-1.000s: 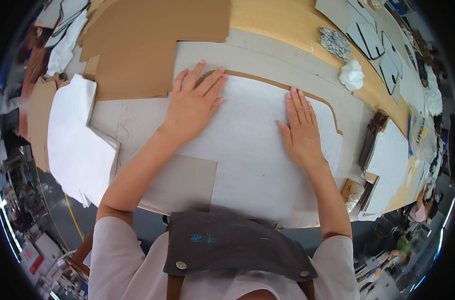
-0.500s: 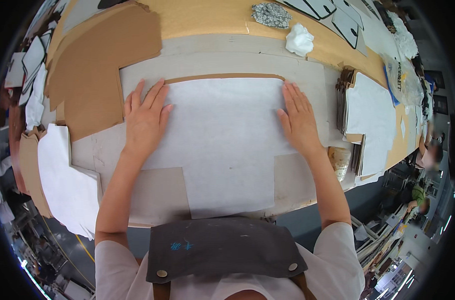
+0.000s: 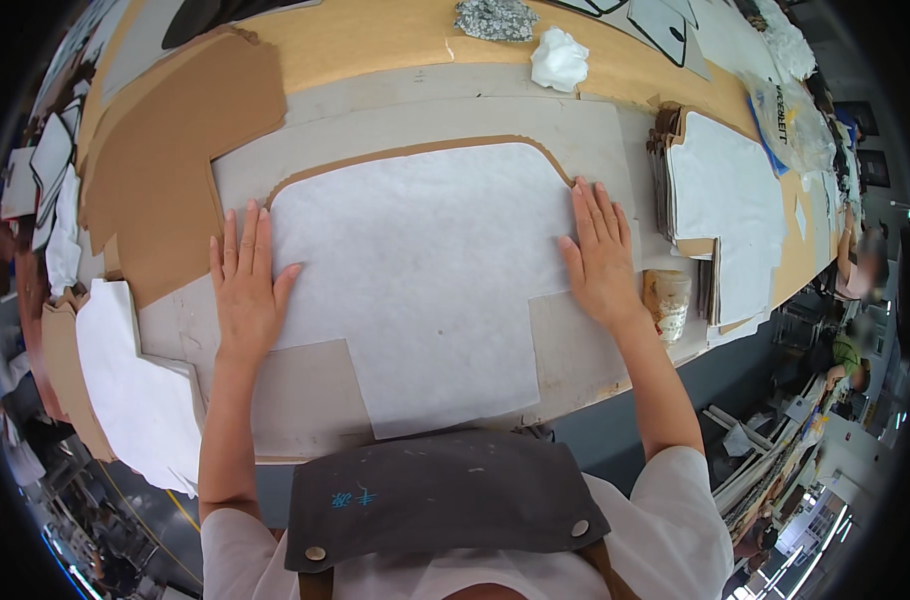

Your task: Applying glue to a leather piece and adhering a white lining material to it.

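A white T-shaped sheet [image 3: 415,240] lies flat in front of me, its wide part away from me and its narrower part toward my apron. Along its far edge shows a thin brown rim [image 3: 405,152] of a piece beneath it, mostly hidden. My left hand [image 3: 247,285] rests flat on the sheet's left edge, fingers stretched out and thumb on the white surface. At the right edge my right hand [image 3: 602,255] lies flat too, fingers extended, thumb on the sheet. Neither hand grips anything.
Brown cut pieces [image 3: 175,150] lie at the far left, white sheets [image 3: 135,370] nearer on the left. A stack of white-topped brown pieces [image 3: 725,190] stands on the right, beside a stained jar [image 3: 667,305]. Crumpled white material [image 3: 559,60] and a grey speckled lump [image 3: 495,18] sit at the back.
My left hand has slid left and toward me along the sheet's edge, baring the far left corner's brown rim. The right hand has shifted slightly toward me. The view has turned a little.
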A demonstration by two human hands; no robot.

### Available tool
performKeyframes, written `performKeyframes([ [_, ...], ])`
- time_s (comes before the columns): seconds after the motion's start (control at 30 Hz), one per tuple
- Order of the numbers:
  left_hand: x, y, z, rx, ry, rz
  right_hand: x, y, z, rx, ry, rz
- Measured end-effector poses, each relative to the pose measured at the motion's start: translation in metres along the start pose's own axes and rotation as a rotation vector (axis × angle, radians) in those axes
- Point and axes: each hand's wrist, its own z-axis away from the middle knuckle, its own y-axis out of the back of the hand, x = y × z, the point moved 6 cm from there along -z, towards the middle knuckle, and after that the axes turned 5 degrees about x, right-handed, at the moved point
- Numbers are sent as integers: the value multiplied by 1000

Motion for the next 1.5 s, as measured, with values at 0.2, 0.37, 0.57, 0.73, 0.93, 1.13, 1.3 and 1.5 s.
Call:
performKeyframes([
  [0.2, -2, 6, -2, 37, 43, -39, 8, 15, -3, 71, -19, -11],
  [0.37, 16, 13, -7, 41, -4, 62, 0, 10, -2, 34, 24, -30],
  [0.57, 42, 15, -16, 25, -53, 151, 9, 14, 2, 161, -55, -43],
  [0.73, 79, 19, -33, 38, -144, 186, 31, 22, -5, 375, -145, -220],
  [0.93, 140, 12, -66, 93, -325, 370, 52, 12, -29, 461, -279, -485],
  [1.13, 195, -9, -98, 131, -487, 489, 59, 4, -35, 348, -336, -503],
  [1.3, 226, -29, -121, 116, -582, 531, 56, 7, -42, 241, -320, -470],
  [1.5, 242, -42, -135, 125, -663, 493, 50, 12, -51, 131, -265, -361],
])
